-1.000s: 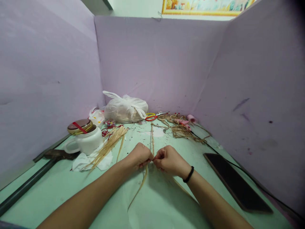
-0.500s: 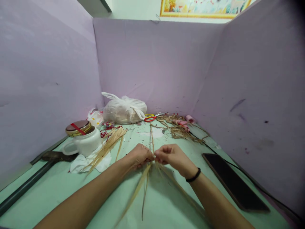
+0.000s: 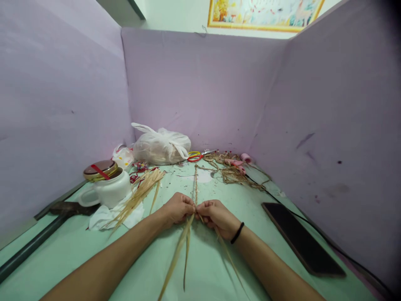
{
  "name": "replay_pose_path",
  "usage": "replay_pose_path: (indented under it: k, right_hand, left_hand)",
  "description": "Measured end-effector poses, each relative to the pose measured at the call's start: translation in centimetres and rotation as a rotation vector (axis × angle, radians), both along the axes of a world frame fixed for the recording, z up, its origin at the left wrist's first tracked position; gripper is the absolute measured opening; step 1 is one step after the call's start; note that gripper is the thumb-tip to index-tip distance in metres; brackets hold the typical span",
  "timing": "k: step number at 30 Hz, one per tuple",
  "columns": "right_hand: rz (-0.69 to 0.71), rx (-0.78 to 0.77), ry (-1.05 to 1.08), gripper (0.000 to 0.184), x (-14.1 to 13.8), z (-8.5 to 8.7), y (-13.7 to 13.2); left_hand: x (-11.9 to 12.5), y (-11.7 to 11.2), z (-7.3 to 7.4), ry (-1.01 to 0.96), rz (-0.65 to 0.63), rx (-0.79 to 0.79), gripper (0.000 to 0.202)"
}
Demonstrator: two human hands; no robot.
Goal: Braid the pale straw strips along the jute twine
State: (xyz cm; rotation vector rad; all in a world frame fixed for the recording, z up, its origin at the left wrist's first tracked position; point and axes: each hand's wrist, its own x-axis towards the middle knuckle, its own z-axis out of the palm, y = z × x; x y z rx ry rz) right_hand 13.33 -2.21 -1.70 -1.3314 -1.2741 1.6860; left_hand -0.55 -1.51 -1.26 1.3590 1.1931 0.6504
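A thin braided straw cord point(image 3: 196, 184) runs away from me along the middle of the table. At its near end my left hand point(image 3: 178, 210) is closed in a pinch. Facing it, with fingertips almost touching, my right hand point(image 3: 221, 218) pinches a straw strand and wears a black band at the wrist. Loose pale strands point(image 3: 178, 251) hang from the pinch point towards me. Another thin strand point(image 3: 230, 257) trails out beneath my right hand. The fingers hide the exact crossing of the strands.
On the left are a hammer point(image 3: 37, 238), a white mug point(image 3: 114, 189) with a lid, and a straw bundle point(image 3: 140, 194) on tissue. Behind lie a white plastic bag point(image 3: 161, 146), scissors point(image 3: 196, 156) and tangled braid point(image 3: 234, 174). A black phone-like slab point(image 3: 302, 238) lies right.
My right hand has turned and lowered slightly, its fingertips still at the braid's near end. The strand under it now trails more steeply towards me. The whole view has shifted a little.
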Motion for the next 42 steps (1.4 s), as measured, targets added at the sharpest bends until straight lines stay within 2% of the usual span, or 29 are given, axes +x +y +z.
replay_pose_path:
  k: [4, 7, 12, 14, 19, 22, 24, 27, 29, 31, 33, 34, 36, 39, 42]
  right_hand:
    - [-0.084, 0.064, -0.052, 0.014, -0.2, -0.5, 0.0]
    - [-0.142, 0.096, -0.029, 0.008, -0.4, -0.5, -0.1]
    - [-0.154, 0.068, 0.045, 0.004, -0.6, -0.3, -0.4]
    - [-0.14, 0.044, 0.093, 0.004, -0.6, -0.3, -0.4]
    - [-0.162, 0.003, 0.15, 0.004, -0.7, -0.5, -0.5]
    - [-0.155, -0.005, 0.144, 0.003, -0.7, -0.5, -0.4]
    - [-0.124, -0.017, 0.153, 0.004, -0.5, -0.5, -0.3]
    - [-0.039, -0.035, 0.184, 0.008, -0.2, -0.5, 0.0]
    - [0.026, -0.044, 0.206, 0.012, 0.1, -0.5, 0.2]
    - [0.064, -0.044, 0.214, 0.012, 0.2, -0.6, 0.3]
    - [0.075, -0.035, 0.193, 0.012, 0.3, -0.6, 0.4]
    - [0.078, -0.023, 0.165, 0.011, 0.4, -0.6, 0.4]
    - [0.087, 0.044, 0.072, 0.007, 0.4, -0.6, 0.5]
    - [0.097, 0.248, -0.11, 0.003, 0.4, -0.7, 0.6]
    - [0.077, 0.421, -0.293, 0.003, 0.5, -1.2, 0.8]
  left_hand:
    - [-0.1, 0.2, -0.4, 0.035, 0.002, 0.057, 0.008]
    - [-0.4, 0.2, -0.2, 0.086, 0.001, 0.093, 0.01]
    - [-0.6, -0.2, 0.8, 0.339, 0.027, 0.146, 0.015]
    - [-0.3, -0.7, 1.2, 0.456, 0.018, 0.245, 0.015]
    - [1.5, -3.6, 1.5, 0.85, 0.007, 0.604, 0.024]
    - [2.1, -4.7, 1.7, 0.984, -0.058, 0.65, 0.025]
    - [1.8, -4.4, 2.0, 0.924, -0.056, 0.612, 0.024]
    - [1.0, -3.0, 2.2, 0.659, 0.122, 0.46, 0.029]
    - [0.7, -2.1, 2.2, 0.434, 0.204, 0.229, 0.024]
    - [0.7, -1.5, 2.0, 0.197, 0.176, -0.029, 0.016]
    - [0.8, -1.4, 1.8, 0.018, 0.131, -0.195, 0.009]
    - [0.8, -1.3, 1.7, -0.022, 0.139, -0.216, 0.009]
    - [0.9, -1.3, 1.6, 0.021, 0.178, -0.208, 0.012]
    - [0.9, -1.1, 1.5, 0.189, 0.204, -0.156, 0.019]
    - [1.0, -1.0, 1.3, 0.196, 0.22, -0.09, 0.02]
